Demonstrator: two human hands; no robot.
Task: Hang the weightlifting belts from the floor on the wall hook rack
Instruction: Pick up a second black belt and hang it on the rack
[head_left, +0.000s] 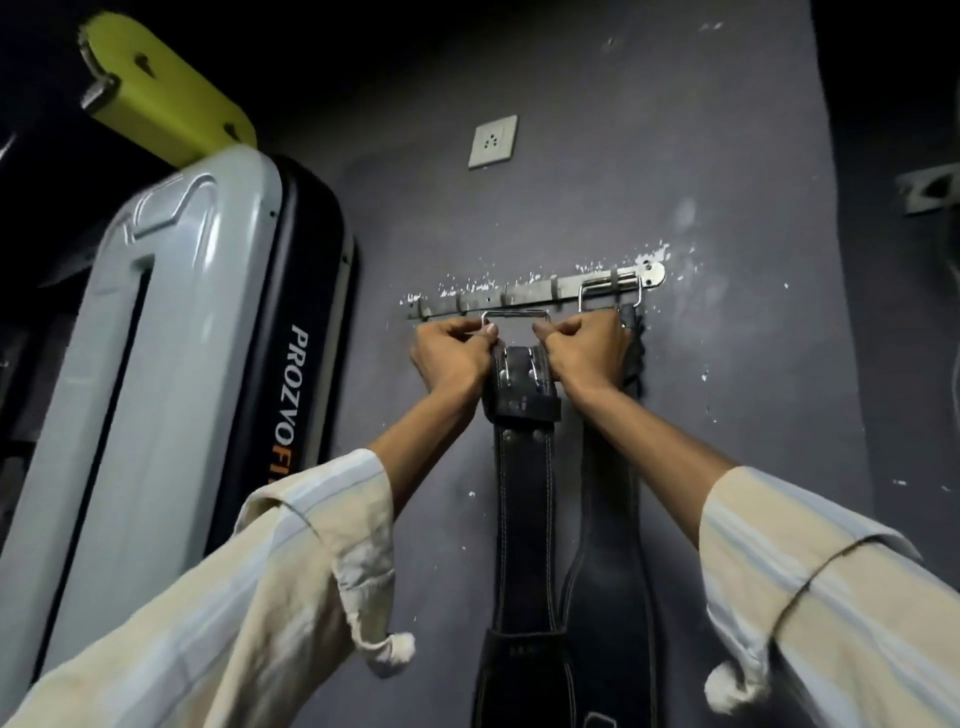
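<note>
both forearms are bare below loose cream cotton sleeves with pale blue stripes, the left sleeve (291, 551) and right sleeve (810, 566) open-cuffed, each with a small white fabric knot dangling from the cuff.

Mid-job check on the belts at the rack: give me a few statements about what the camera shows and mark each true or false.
1. Both hands, left and right, hold the middle belt by its buckle. True.
2. Another belt already hangs by its buckle at the rack's right end. True.
3. The rack is mounted above the wall socket. False: the socket is higher.
4. The grey machine stands right of the belts. False: left.
</note>
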